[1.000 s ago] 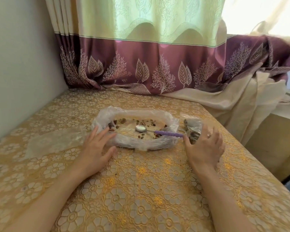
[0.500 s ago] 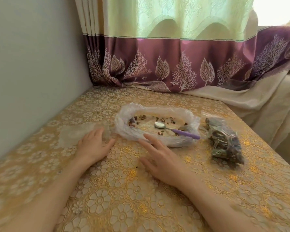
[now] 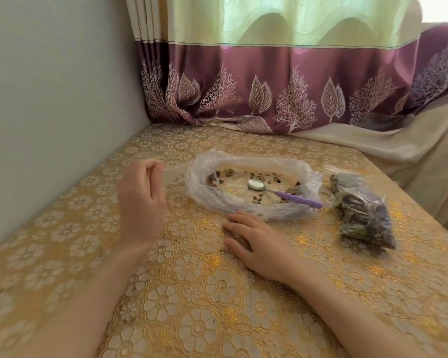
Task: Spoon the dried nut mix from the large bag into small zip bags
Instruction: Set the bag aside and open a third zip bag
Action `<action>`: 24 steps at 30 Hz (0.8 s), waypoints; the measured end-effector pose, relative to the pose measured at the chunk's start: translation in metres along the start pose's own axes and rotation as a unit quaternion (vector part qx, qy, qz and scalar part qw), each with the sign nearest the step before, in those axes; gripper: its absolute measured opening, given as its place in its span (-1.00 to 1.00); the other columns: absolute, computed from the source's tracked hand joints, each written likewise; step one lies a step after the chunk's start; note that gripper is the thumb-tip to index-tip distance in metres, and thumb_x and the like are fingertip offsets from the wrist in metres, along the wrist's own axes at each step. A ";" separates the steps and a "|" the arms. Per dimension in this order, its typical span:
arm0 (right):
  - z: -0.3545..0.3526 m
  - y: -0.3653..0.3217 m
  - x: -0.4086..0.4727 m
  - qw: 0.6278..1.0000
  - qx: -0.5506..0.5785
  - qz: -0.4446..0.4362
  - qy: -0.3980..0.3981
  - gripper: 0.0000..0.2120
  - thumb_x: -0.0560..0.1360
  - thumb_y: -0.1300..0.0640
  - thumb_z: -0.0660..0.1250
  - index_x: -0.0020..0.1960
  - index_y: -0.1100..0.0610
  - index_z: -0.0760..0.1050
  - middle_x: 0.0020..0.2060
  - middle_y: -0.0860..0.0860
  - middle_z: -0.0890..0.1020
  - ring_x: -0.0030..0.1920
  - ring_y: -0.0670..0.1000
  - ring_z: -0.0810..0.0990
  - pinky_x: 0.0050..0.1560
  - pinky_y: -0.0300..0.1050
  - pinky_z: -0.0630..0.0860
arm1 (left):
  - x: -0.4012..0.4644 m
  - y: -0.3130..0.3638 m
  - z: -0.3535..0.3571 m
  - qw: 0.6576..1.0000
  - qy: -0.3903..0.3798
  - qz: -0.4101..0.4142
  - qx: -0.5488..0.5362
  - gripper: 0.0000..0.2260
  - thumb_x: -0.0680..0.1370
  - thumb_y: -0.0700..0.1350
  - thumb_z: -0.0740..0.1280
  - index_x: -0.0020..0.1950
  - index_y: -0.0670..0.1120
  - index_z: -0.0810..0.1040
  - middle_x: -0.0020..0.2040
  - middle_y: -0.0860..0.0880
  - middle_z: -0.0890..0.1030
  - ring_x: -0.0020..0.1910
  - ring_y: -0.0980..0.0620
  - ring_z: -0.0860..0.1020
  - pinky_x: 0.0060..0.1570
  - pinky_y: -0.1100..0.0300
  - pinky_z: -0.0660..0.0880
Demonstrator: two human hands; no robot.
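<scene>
Since half a second ago the left hand (image 3: 140, 200) has lifted off the tablecloth (image 3: 192, 306), left of the large bag (image 3: 251, 187), fingers pinching an empty small zip bag (image 3: 172, 171), likely for filling. The right hand (image 3: 259, 244) lies flat and relaxed just in front of that bag, holding nothing. The spoon (image 3: 282, 193) rests inside among the few remaining nuts; a filled bag (image 3: 362, 213) lies right of it.

- Soft daylight glows through the curtain (image 3: 282, 19) at the far edge, blown out white at the top right corner.
- Shadows are faint.
- Gold cloth on the desk (image 3: 192, 293) glints.
- Wide-angle bending at the borders; slight overall softness.
</scene>
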State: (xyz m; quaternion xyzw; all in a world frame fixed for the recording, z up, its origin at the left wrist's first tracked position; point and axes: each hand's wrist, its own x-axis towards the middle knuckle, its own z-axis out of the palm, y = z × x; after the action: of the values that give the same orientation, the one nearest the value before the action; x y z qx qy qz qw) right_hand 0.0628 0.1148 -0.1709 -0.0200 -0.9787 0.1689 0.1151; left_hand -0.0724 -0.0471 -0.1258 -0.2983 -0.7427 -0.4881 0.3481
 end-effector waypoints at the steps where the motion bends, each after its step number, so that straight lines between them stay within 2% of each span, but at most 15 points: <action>1: -0.001 0.000 0.000 1.000 0.029 0.003 0.012 -0.59 0.61 -0.10 0.11 0.42 -0.04 0.34 0.43 -0.14 0.33 0.45 -0.17 0.16 0.40 -0.22 0.06 | -0.003 0.006 -0.001 0.999 0.019 0.041 0.015 -0.88 0.61 -0.17 0.19 0.03 -0.17 0.49 -0.08 0.03 0.50 -0.14 0.00 0.48 -0.08 0.03 0.40; 3: -0.006 -0.001 0.000 0.990 0.128 0.024 0.050 -0.65 0.61 -0.04 0.14 0.34 0.00 0.45 0.28 -0.12 0.51 0.27 -0.22 0.39 0.31 -0.27 0.31 | -0.011 0.018 0.002 0.995 0.008 0.097 0.013 -0.87 0.59 -0.15 0.22 0.00 -0.17 0.52 -0.06 0.04 0.49 -0.04 0.03 0.45 0.06 0.09 0.30; 6: -0.014 -0.002 -0.002 0.930 0.340 0.085 0.112 -0.66 0.52 -0.17 0.16 0.10 -0.04 0.59 -0.02 -0.13 0.68 -0.01 -0.18 0.61 0.04 -0.24 0.51 | -0.027 0.034 0.011 0.977 -0.132 0.161 -0.047 -0.82 0.56 -0.13 0.23 -0.02 -0.21 0.56 -0.06 -0.06 0.55 -0.02 0.06 0.46 0.04 0.17 0.39; 8: -0.018 -0.002 -0.003 0.882 0.436 0.113 0.139 -0.69 0.46 -0.17 0.18 -0.09 -0.04 0.62 -0.22 -0.11 0.70 -0.18 -0.13 0.64 -0.13 -0.24 0.55 | -0.035 0.037 0.016 0.951 -0.226 0.200 -0.065 -0.84 0.55 -0.14 0.27 -0.04 -0.21 0.58 -0.06 -0.06 0.54 -0.03 0.04 0.49 0.00 0.18 0.45; 11: -0.020 0.001 -0.004 0.861 0.464 0.137 0.160 -0.75 0.52 0.01 0.29 -0.23 0.12 0.63 -0.39 -0.05 0.65 -0.38 -0.11 0.54 -0.33 -0.30 0.47 | -0.039 0.035 0.017 0.922 -0.315 0.204 -0.093 -0.84 0.52 -0.14 0.30 -0.03 -0.20 0.61 -0.07 -0.04 0.54 -0.08 0.05 0.52 -0.07 0.18 0.49; 14: -0.021 0.003 -0.006 0.857 0.472 0.146 0.148 -0.87 0.52 0.18 0.33 -0.16 0.15 0.62 -0.44 -0.08 0.61 -0.43 -0.18 0.48 -0.38 -0.37 0.41 | -0.039 0.032 0.016 0.909 -0.352 0.199 -0.096 -0.84 0.51 -0.12 0.31 -0.04 -0.18 0.62 -0.07 -0.01 0.55 -0.08 0.08 0.52 -0.07 0.21 0.48; 18: -0.019 0.003 -0.005 0.858 0.473 0.152 0.129 -0.89 0.49 0.16 0.37 -0.18 0.17 0.60 -0.48 -0.10 0.56 -0.46 -0.19 0.44 -0.41 -0.39 0.37 | -0.042 0.028 0.016 0.905 -0.392 0.143 -0.083 -0.85 0.51 -0.11 0.32 0.07 -0.06 0.56 0.05 0.05 0.51 0.09 0.15 0.46 0.12 0.31 0.37; 20: -0.017 0.002 -0.004 0.863 0.465 0.153 0.123 -0.88 0.48 0.14 0.39 -0.19 0.18 0.58 -0.51 -0.12 0.51 -0.47 -0.18 0.41 -0.41 -0.40 0.36 | -0.045 0.026 0.017 0.910 -0.390 0.118 -0.075 -0.79 0.49 0.02 0.28 0.07 -0.03 0.52 0.04 0.08 0.51 0.07 0.18 0.45 0.11 0.32 0.36; 24: -0.016 0.001 -0.005 0.867 0.463 0.139 0.122 -0.84 0.46 0.10 0.41 -0.28 0.06 0.52 -0.52 -0.13 0.46 -0.48 -0.15 0.37 -0.43 -0.36 0.32 | -0.046 0.030 0.020 0.924 -0.364 0.104 -0.058 -0.62 0.40 0.30 0.27 -0.05 0.02 0.46 -0.13 0.12 0.50 -0.11 0.20 0.44 -0.05 0.33 0.38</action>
State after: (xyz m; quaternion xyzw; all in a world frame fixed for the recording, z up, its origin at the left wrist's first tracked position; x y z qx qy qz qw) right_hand 0.0713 0.1205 -0.1572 -0.1208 -0.7534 0.6130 0.2051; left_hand -0.0264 -0.0231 -0.1530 -0.5504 -0.7538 -0.3489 0.0847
